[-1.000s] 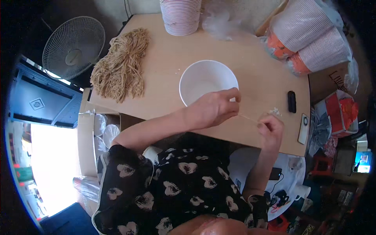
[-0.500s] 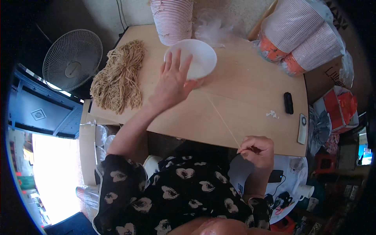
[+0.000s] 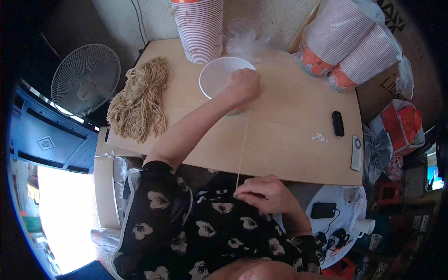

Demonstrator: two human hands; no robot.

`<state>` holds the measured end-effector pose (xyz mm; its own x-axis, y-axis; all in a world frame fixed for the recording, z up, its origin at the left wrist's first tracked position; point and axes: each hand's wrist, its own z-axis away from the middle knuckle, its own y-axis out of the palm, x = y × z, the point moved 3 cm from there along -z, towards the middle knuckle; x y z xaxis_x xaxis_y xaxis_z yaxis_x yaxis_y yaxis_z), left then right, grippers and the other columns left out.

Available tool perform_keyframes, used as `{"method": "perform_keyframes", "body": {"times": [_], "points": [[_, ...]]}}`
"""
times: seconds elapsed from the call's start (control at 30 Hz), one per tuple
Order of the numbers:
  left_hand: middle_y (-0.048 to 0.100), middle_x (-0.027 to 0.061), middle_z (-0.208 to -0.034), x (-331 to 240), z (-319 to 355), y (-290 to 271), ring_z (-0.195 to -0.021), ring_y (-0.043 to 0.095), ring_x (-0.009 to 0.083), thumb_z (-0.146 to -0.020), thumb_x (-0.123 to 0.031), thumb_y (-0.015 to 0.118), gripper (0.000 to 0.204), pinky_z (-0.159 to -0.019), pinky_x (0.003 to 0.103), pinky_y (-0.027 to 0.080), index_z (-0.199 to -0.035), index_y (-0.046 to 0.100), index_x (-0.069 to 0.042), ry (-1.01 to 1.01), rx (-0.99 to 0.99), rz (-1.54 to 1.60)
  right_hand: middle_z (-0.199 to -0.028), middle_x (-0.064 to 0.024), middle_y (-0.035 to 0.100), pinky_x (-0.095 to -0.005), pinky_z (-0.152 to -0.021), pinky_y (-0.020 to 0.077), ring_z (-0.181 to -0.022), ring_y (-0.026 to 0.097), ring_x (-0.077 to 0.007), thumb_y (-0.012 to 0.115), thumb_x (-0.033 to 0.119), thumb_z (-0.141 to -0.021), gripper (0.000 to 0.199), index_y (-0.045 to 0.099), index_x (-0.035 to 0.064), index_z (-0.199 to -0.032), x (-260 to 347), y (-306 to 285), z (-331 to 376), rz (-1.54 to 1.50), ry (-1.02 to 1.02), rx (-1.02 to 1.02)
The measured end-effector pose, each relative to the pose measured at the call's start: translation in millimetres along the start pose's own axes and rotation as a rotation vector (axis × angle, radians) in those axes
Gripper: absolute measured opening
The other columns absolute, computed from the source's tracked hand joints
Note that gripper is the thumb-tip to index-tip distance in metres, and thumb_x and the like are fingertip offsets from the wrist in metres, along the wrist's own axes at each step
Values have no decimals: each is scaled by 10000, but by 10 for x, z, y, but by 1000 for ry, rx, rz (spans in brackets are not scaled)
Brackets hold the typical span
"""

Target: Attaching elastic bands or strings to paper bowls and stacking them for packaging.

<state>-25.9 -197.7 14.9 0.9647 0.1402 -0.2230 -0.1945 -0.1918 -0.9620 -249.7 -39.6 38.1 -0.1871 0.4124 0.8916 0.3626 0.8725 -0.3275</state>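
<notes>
A paper bucket (image 3: 213,77), white inside with some orange on its outer wall, stands on the table toward the back. Over its right rim is my left hand (image 3: 245,85), closed with the fingers curled under; what they hold is hidden. Low at the table's front edge, my right hand (image 3: 267,193) pinches the end of a thin pale string (image 3: 243,147). The string runs taut from those fingertips up across the table toward the bucket and my left hand. Its far end cannot be made out.
A bundle of tan strings (image 3: 140,100) lies at the table's left. Stacked buckets (image 3: 198,32) stand behind, with bagged stacks (image 3: 343,35) at back right. A black pouch (image 3: 338,123), white bits (image 3: 319,137) and a small silver device (image 3: 356,153) lie right. A fan (image 3: 86,80) stands left.
My left hand went from spread fingers left of the bucket to a closed grip at its right rim. My right hand moved left and slightly nearer, swinging the string left.
</notes>
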Motion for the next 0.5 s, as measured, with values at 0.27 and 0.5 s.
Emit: {"method": "perform_keyframes", "body": {"times": [0.27, 0.5], "points": [[722, 115, -944, 503, 844, -225, -1060, 669, 359, -839, -121, 599, 176, -1074, 561, 403, -920, 752, -153, 252, 75, -65, -716, -76, 666, -246, -536, 448, -593, 590, -116, 655, -60, -855, 84, 717, -42, -909, 10, -468, 509, 101, 209, -360], [539, 66, -1440, 1006, 982, -496, -1500, 183, 417, -760, 85, 577, 416, -1154, 695, 183, -982, 782, -201, 225, 96, -103, -768, -78, 676, -235, -574, 465, -642, 602, -109, 680, -39, -873, 84, 705, -48, -953, -228, -299, 297, 76, 193, -326]]}}
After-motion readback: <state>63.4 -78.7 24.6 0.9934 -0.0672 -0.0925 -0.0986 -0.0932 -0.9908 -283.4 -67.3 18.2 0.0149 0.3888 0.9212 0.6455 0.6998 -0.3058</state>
